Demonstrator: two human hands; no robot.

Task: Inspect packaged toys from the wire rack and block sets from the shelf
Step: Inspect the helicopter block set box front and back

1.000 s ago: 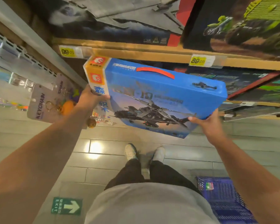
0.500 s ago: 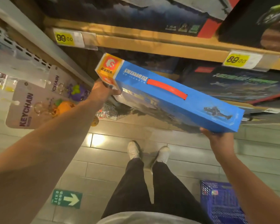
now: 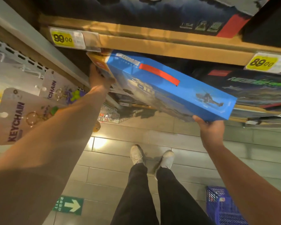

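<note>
A shop aisle with grey floor tiles (image 3: 193, 143) is lying under the person's pale shoes (image 3: 137, 155), with a green arrow floor sign (image 3: 68, 205) and a blue plastic basket (image 3: 224, 208) nearest the body, below and behind both grips. Above these, the left hand (image 3: 99, 78) is curling its fingers round the orange end of the flat blue cardboard block-set box with a red carry strap (image 3: 177, 90), while the right hand (image 3: 211, 130) is cupping the lower blue corner from beneath, thumb up on the face; the box is hanging tilted between them, its far edge entering the gap under the tan wooden shelf board (image 3: 161, 44). Judging from this, the right grip is looking shallow, so the corner could be slipping off the fingers if the box is pushed in at this slant, and the orange end could be catching the yellow 99.00 price tag (image 3: 63, 39). Left of the left grip, white keychain cards (image 3: 15, 117) are hanging from the wire rack, close to the forearm. Beyond the right grip, dark boxed sets (image 3: 253, 90) are crowding the shelf bay.
</note>
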